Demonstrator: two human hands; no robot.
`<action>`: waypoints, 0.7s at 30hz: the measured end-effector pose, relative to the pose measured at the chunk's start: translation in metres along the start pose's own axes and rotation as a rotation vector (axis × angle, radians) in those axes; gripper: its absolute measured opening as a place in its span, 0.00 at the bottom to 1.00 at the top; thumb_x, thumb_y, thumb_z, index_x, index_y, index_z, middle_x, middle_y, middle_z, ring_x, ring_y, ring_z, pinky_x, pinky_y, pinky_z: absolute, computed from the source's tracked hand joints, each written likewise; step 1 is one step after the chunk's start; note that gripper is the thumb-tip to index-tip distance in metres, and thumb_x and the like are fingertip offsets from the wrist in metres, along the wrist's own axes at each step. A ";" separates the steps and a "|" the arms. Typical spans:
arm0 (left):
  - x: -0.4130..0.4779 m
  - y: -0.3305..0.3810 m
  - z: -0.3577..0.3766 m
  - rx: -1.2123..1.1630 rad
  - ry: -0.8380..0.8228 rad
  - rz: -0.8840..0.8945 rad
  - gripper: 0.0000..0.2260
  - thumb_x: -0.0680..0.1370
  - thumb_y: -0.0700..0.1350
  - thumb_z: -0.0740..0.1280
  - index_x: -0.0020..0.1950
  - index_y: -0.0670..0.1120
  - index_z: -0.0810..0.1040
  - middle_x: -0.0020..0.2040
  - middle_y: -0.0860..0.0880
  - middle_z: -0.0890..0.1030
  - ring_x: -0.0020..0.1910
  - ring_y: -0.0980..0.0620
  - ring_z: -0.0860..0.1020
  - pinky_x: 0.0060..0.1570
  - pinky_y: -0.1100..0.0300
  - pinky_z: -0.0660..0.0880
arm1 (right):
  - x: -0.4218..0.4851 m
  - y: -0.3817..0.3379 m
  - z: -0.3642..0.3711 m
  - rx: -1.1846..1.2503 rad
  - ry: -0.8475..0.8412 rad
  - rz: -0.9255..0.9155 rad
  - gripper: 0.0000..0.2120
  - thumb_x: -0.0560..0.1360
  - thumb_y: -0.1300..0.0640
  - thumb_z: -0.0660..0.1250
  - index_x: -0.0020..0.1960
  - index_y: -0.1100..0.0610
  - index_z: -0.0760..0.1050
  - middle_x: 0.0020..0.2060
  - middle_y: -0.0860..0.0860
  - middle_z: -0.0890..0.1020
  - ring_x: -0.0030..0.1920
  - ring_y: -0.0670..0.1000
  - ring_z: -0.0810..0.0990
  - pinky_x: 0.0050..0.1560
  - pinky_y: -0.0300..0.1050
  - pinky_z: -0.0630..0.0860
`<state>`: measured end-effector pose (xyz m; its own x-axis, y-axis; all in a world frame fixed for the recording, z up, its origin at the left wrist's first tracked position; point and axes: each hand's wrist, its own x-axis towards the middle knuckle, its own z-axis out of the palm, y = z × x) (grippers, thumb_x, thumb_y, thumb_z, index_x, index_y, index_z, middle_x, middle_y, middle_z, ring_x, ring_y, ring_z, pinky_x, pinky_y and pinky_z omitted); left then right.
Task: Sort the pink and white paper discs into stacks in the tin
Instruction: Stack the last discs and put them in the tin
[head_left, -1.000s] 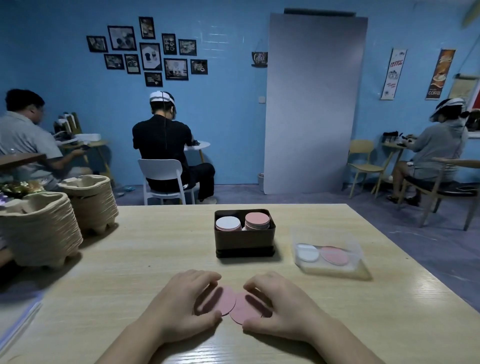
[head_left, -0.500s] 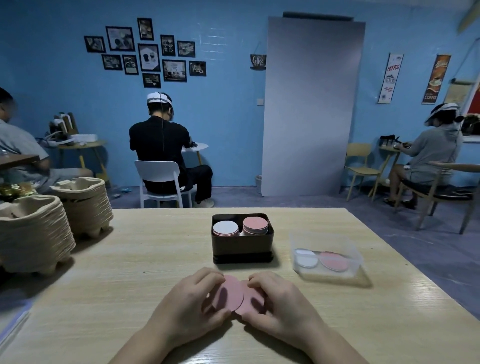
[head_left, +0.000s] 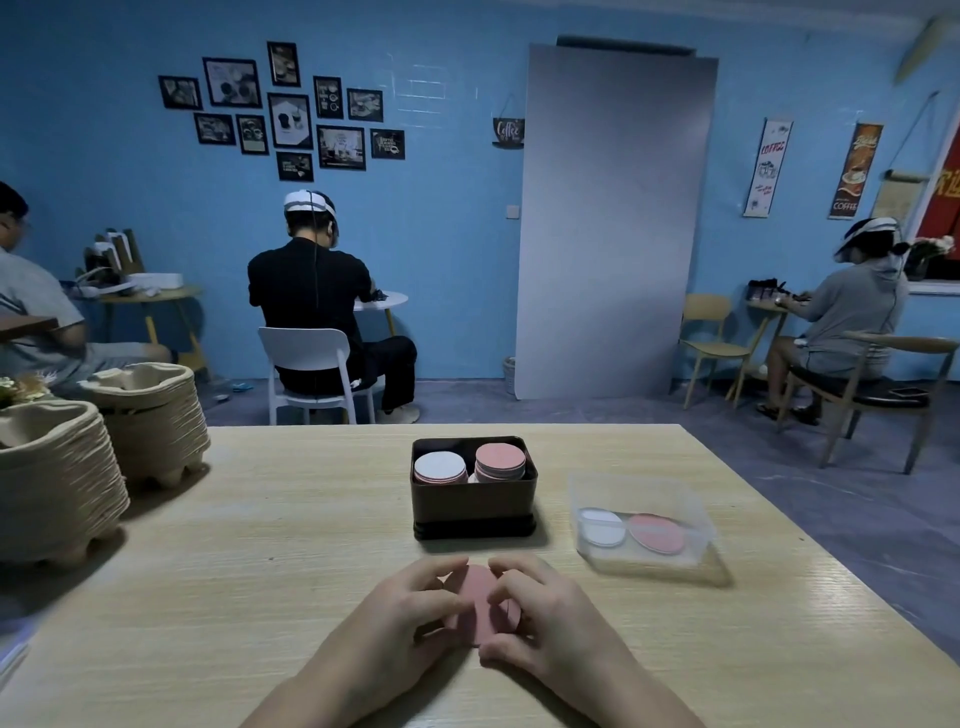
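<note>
Discs (head_left: 475, 597) are judged thin paper: near weightless, floppy, easy to crease or dog-ear, and likely to slide on each other and on the smooth table (head_left: 260, 519). They lie too flat to lift from the top. Best hold is by the rim, a light pinch on opposite edges, the pile kept squared so none fan out. A hard squeeze would probably buckle them.

Look: round, dusty pink, matte, plain faces, clean-cut edges. How many are in the pile cannot be told, since fingers cover most of it.

Place: lower centre of frame, on the table or just above it, in front of the tin (head_left: 472, 501), apart from it.

Left hand (head_left: 410, 618) comes in from lower left, fingers curled over the discs' left edge and clamped on it. Right hand (head_left: 545, 618) mirrors it from lower right, fingers curled over the right edge, thumb at the near rim. Fingertips of both nearly meet over the top.

The tin is dark and rectangular, at centre frame. It holds a white stack (head_left: 440, 466) on the left and a pink stack (head_left: 500, 458) on the right, side by side, the pink one slightly taller.

A clear tub (head_left: 691, 504) sits right of the tin with a white disc (head_left: 601, 527) and a pink disc (head_left: 657, 532) lying flat, edges overlapping.

Pulp trays (head_left: 57, 478) are stacked at left edge.
</note>
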<state>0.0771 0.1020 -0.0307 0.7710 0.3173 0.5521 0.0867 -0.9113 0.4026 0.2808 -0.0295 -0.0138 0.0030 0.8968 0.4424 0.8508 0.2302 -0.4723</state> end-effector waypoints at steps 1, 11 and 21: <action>0.000 -0.001 0.001 -0.008 0.001 -0.001 0.06 0.77 0.52 0.71 0.54 0.54 0.83 0.70 0.58 0.74 0.63 0.67 0.75 0.56 0.65 0.78 | 0.000 0.001 0.001 0.004 -0.003 0.004 0.17 0.67 0.40 0.75 0.49 0.48 0.76 0.63 0.35 0.71 0.57 0.41 0.77 0.55 0.35 0.74; 0.000 -0.004 0.003 -0.042 -0.027 -0.036 0.17 0.76 0.41 0.74 0.62 0.56 0.81 0.75 0.58 0.68 0.59 0.65 0.78 0.55 0.67 0.78 | -0.001 0.000 -0.005 0.284 0.073 0.080 0.12 0.73 0.63 0.74 0.54 0.51 0.82 0.62 0.42 0.76 0.57 0.45 0.81 0.52 0.37 0.81; 0.009 0.003 0.008 -0.045 0.098 -0.065 0.24 0.71 0.34 0.77 0.59 0.60 0.81 0.71 0.63 0.73 0.49 0.61 0.81 0.47 0.66 0.79 | -0.003 -0.001 -0.006 0.305 0.159 0.093 0.12 0.71 0.59 0.78 0.49 0.46 0.79 0.61 0.40 0.78 0.52 0.46 0.81 0.48 0.39 0.82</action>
<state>0.0898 0.1001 -0.0305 0.6992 0.4012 0.5917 0.1045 -0.8761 0.4706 0.2832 -0.0343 -0.0102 0.1746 0.8549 0.4886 0.6475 0.2742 -0.7111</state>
